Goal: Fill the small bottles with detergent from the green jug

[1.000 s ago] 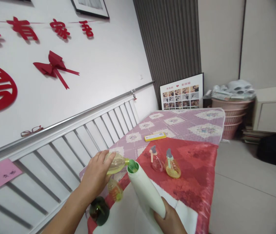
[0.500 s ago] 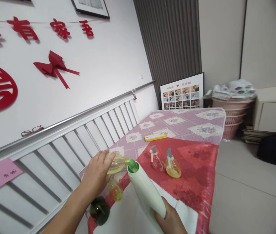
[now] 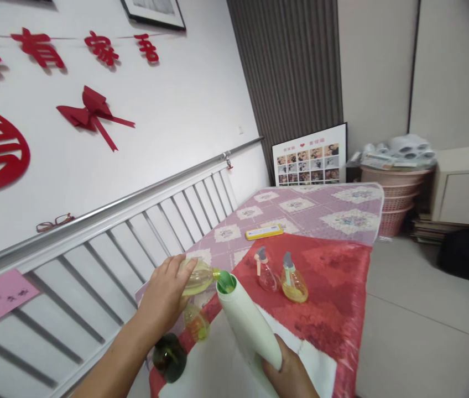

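Left hand (image 3: pixel 166 292) wrapped round a tipped yellow bottle (image 3: pixel 198 278); right hand (image 3: pixel 287 369) gripping the white jug (image 3: pixel 248 320) low down. Bottle neck (image 3: pixel 217 274) sits at the jug's mouth (image 3: pixel 226 284), between the hands. For a clean pour: hold both steady, tilt slowly, keep the neck over the opening (can't tell if it touches the rim).

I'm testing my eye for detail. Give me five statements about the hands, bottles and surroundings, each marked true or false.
1. The left hand holds a tilted bottle. True.
2. The right hand touches nothing. False: it grips a pale tube.
3. A clear bottle stands beside a yellow-tinted bottle on the red cloth. True.
4. The yellow case lies on the floor. False: the case is on the purple patterned cover.
5. A red bow hangs on the white wall. True.
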`<state>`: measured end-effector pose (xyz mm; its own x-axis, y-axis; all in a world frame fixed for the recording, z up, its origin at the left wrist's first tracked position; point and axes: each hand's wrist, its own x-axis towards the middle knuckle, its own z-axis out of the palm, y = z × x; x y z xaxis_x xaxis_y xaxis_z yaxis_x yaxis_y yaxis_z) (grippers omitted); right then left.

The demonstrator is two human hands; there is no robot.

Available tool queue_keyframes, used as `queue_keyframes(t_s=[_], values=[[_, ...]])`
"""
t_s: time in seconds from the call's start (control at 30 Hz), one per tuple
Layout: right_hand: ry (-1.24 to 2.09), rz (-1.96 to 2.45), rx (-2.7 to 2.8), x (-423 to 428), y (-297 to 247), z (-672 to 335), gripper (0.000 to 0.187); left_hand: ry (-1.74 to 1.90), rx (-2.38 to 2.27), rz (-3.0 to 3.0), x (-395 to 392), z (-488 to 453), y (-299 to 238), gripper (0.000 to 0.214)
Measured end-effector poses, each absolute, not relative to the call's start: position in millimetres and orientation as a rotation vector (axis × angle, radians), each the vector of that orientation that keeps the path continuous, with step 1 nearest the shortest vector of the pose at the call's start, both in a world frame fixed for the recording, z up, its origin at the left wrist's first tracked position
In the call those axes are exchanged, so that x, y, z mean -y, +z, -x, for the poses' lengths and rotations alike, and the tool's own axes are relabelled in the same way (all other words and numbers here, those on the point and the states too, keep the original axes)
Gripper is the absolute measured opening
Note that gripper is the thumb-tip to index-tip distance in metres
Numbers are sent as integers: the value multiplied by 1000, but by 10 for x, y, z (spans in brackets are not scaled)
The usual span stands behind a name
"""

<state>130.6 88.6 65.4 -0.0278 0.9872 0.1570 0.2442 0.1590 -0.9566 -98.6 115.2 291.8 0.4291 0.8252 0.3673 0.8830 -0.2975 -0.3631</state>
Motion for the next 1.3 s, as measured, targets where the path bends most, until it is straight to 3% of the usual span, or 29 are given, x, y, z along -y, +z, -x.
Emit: queue_keyframes(t_s=[0.7, 1.3], values=[[984, 1246, 1437, -874, 707, -1310, 29, -144, 1434, 2169, -1136, 974, 2935, 68], [981, 1235, 1426, -873, 695, -1313, 36, -127, 1415, 2160, -1136, 977, 2941, 68]])
